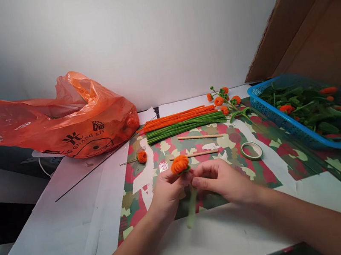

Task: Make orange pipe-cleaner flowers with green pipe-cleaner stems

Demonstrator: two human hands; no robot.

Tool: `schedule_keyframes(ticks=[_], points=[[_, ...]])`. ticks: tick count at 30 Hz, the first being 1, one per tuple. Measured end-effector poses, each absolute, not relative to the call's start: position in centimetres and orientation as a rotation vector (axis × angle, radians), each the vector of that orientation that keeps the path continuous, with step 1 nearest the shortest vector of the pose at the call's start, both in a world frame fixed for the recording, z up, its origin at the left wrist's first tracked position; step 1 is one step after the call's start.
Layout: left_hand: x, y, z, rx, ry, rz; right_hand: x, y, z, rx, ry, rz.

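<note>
My left hand pinches the stem just under an orange pipe-cleaner flower. My right hand pinches the same stem from the right, fingers closed on it. A strip of pale green tape hangs down from between the hands, blurred. Both hands hover over a camouflage-patterned mat. A finished small orange flower on a wire lies to the upper left of my hands.
Orange and green pipe cleaners lie in bundles behind two wooden sticks. A roll of green tape, a finished flower sprig, a blue basket of leaves and an orange plastic bag surround the mat.
</note>
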State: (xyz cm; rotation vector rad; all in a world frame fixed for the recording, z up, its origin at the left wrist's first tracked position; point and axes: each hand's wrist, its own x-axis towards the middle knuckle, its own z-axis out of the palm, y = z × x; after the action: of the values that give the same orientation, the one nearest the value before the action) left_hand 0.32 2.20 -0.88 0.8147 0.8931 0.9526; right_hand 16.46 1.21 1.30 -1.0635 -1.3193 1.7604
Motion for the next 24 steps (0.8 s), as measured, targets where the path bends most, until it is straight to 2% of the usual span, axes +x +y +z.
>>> schedule_keyframes(ticks=[6,9,11,15,18,20,24], points=[[0.5,2.4,-0.7,0.714,0.896,0.998,15.9,0.7,1.7,-1.192,-1.780,0.862],[0.5,2.4,-0.7,0.687,0.894,0.986,15.6,0.4,1.6,-1.177,-1.799,0.659],[0.6,2.4,-0.5,0.664,0.899,0.963,15.5,0.4,1.5,-1.207,-1.690,0.887],[0.9,2.2,0.1,0.621,0.851,1.008,15.3,0.8,1.2,-1.123,-1.271,1.614],[1.1,2.0,0.4,0.578,0.825,1.011,15.3,0.8,1.3,-1.100,-1.211,1.686],[1.2,2.0,0.3,0.545,0.839,0.999,15.3,0.7,1.4,-1.184,-1.373,1.430],[1.3,2.1,-0.1,0.532,0.895,1.045,15.3,0.5,1.3,-1.202,-1.729,0.584]])
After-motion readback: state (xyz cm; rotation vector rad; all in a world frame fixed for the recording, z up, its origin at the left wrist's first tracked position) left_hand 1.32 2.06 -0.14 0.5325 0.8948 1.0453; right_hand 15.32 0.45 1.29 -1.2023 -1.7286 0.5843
